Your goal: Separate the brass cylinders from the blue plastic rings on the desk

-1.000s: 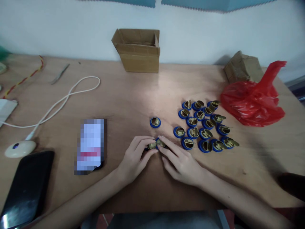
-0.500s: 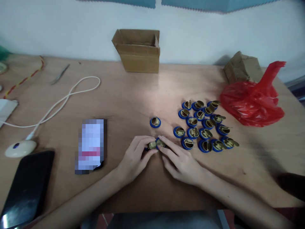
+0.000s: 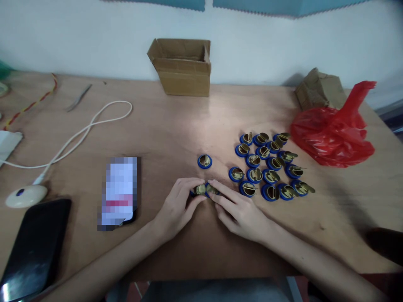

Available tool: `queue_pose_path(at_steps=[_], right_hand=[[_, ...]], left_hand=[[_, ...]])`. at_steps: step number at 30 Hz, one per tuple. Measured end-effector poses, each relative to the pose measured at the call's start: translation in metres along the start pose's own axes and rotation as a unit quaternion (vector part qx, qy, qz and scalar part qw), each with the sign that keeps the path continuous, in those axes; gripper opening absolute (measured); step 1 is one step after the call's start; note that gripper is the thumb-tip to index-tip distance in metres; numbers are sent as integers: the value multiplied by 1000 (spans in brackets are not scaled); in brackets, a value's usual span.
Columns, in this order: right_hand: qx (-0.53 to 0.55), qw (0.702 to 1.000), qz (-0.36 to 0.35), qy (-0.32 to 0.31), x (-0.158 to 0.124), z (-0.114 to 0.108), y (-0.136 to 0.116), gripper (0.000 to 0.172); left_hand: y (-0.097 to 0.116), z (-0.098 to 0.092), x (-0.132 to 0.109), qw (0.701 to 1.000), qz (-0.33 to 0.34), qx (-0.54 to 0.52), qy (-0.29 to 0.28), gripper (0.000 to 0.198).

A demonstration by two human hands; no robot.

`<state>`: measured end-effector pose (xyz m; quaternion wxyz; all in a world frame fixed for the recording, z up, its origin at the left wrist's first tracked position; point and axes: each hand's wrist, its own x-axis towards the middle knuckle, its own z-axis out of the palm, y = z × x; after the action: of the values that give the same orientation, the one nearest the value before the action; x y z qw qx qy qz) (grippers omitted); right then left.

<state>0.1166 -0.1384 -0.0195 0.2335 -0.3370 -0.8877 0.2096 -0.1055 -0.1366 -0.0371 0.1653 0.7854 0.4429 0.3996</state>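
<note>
Near the front of the table, my left hand (image 3: 176,205) pinches a round blue badge with a brass pin-and-clip back (image 3: 200,190) between thumb and fingertips. Right beside it, the fingers of my right hand (image 3: 237,213) are closed on a second blue badge (image 3: 211,190), its brass back facing up. The fingertips hide much of both pieces, which sit edge to edge. Just beyond my hands lies a single blue badge (image 3: 205,161), pin side up. To the right, several more of these badges (image 3: 254,175) lie in loose rows, many with their clips swung outward.
A cardboard box (image 3: 185,77) stands open against the wall. At the right are a red plastic bag (image 3: 332,136) and a brown paper-like package (image 3: 321,89). Leftward lie a lit phone (image 3: 119,188), a black phone (image 3: 37,243), a white cable (image 3: 71,138) and tweezers (image 3: 79,97).
</note>
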Motion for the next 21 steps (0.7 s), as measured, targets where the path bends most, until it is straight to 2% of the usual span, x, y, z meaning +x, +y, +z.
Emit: queue_pose_path(at_steps=[9, 21], right_hand=[[-8, 1000, 0, 6, 2, -2, -3, 33], [-36, 999, -2, 4, 3, -2, -7, 34]], left_hand=[[1, 0, -1, 1000, -6, -7, -1, 32], [0, -1, -1, 1000, -8, -6, 0, 29]])
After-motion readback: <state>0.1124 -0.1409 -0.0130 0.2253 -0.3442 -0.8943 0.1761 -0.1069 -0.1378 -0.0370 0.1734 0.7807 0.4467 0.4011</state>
